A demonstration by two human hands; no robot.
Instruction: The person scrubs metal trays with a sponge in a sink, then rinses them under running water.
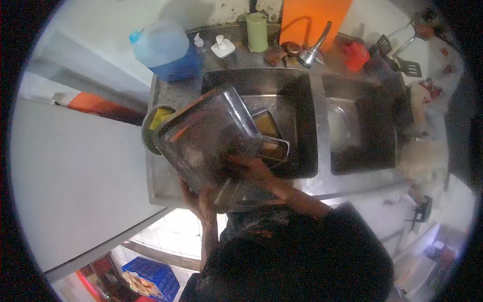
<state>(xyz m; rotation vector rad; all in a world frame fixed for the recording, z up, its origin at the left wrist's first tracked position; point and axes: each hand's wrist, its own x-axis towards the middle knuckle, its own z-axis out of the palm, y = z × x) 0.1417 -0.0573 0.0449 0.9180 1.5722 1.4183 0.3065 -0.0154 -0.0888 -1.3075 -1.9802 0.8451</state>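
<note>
A deep rectangular metal pan [211, 131] is tilted over the left part of the sink, its dark surface stained. My left hand [202, 201] grips its near lower edge, most of the fingers hidden behind the metal. Against the pan's surface, near its right side, my right hand [254, 170] is pressed with its fingers closed. Whatever those fingers hold, if anything, is too dark and blurred to make out. Smaller metal tins [274, 148] lie in the left sink basin [299, 121], partly covered by the pan. A yellow sponge [161, 117] sits in a round bowl [148, 135] left of the pan.
Behind the basin stand a blue jug [163, 45], a white pump bottle [222, 47], a green canister [257, 32] and the faucet [313, 53]. A round, pale item [339, 128] rests in the right basin [372, 146]. Spatulas [410, 68] hang at the right. A blue crate [151, 277] is low on the left.
</note>
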